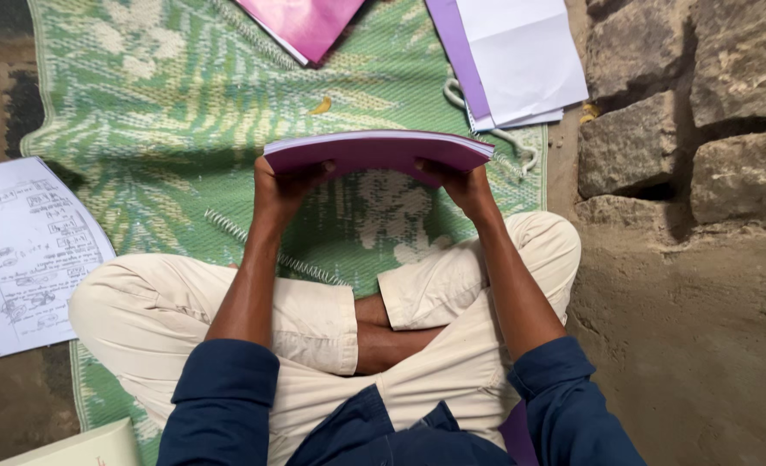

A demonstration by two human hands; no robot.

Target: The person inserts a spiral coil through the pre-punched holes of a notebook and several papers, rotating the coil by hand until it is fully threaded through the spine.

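Your left hand (pixel 281 185) and right hand (pixel 461 183) each grip one end of a purple-covered sheaf of pages (pixel 378 151), held level above your crossed legs. Below it lie the green woven mat (pixel 167 112) and a loose wire spiral (pixel 273 250).

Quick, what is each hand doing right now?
Left hand: closed on the left end of the purple-covered stack of pages.
Right hand: closed on the stack's right end.

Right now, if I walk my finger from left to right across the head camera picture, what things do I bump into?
Printed sheet → left hand → purple book → right hand → stone wall.
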